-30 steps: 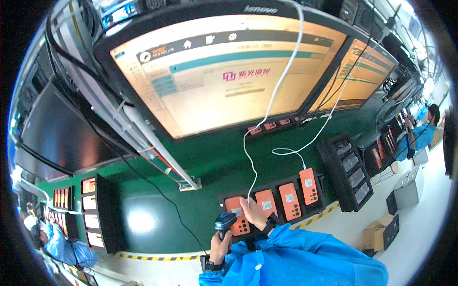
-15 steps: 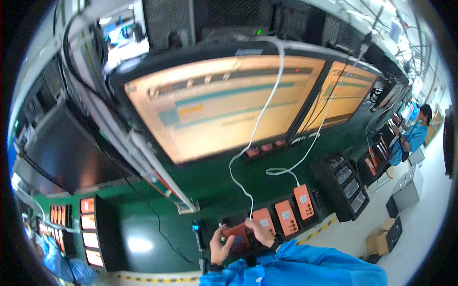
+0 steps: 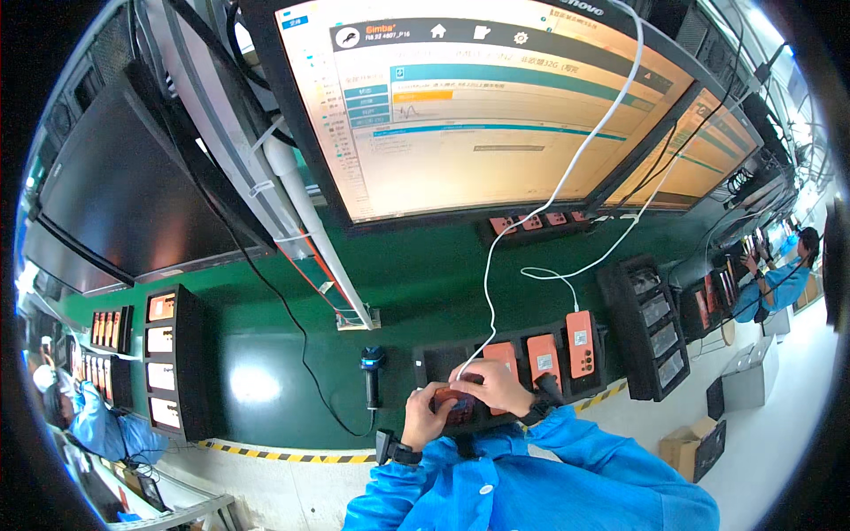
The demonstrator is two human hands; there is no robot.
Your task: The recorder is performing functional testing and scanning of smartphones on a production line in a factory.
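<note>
A dark reddish phone (image 3: pixel 458 408) is held over the near part of the bench, its far end partly covered by my fingers. My left hand (image 3: pixel 423 416) is closed around its left side, the thumb lying across it. With my right hand (image 3: pixel 496 386) I pinch the end of a white cable (image 3: pixel 489 296) at the phone's far end. Whether the plug sits in the port is hidden by the fingers. Just right of my hands, a coral phone (image 3: pixel 543 357) lies in a black tray (image 3: pixel 434 363). Another coral phone (image 3: pixel 580 343) there has a white cable at its top.
A handheld scanner (image 3: pixel 371 376) with a black cord stands left of my hands. Behind are a large lit monitor (image 3: pixel 478 168) and a metal post (image 3: pixel 328 239). Black trays (image 3: pixel 651 332) flank the green bench (image 3: pixel 266 345). Co-workers (image 3: pixel 775 279) in blue sit at both sides.
The view has shifted, so the monitor sits higher in the picture. My right hand has drawn in closer to my left, over the phone's far end. The phone stays in my left hand.
</note>
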